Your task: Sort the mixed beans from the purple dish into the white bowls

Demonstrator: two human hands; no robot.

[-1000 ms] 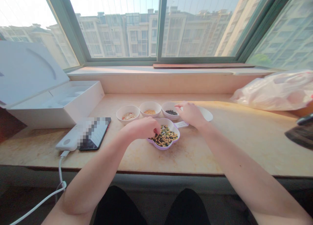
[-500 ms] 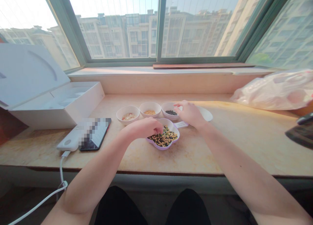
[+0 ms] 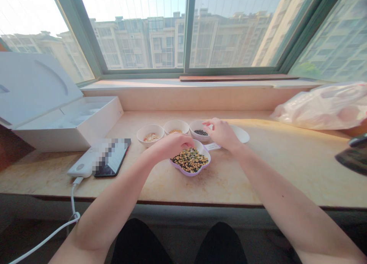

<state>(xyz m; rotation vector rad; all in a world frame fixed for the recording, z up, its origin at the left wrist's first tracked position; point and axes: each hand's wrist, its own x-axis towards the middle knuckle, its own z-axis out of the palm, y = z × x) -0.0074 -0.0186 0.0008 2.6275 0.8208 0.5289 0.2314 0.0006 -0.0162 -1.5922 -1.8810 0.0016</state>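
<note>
Along the pale, mottled stone tabletop under the window, a scalloped white plate with a lilac rim sits right in front of me, heaped with green, yellow and dark beans. My left hand curls over the plate's far-left edge, its fingers bunched just above the beans. They hide whatever is under them, so I can't tell if they hold anything. My right hand hangs past the plate's far-right edge, its fingers loosely together and reaching toward the nearest bowl. It looks empty, but I can't be sure.

Three round white ceramic bowls stand in a row beyond the plate. The left bowl holds pale flakes, the middle bowl yellow grains, and the right bowl small black beans. A white saucer lies partly behind my right hand, with a small printed label between it and the plate.

Farther left are an open white cardboard box, a white power bank and a phone, its screen pixelated. A translucent plastic bag lies at right, and a dark object is cut off by the frame.
</note>
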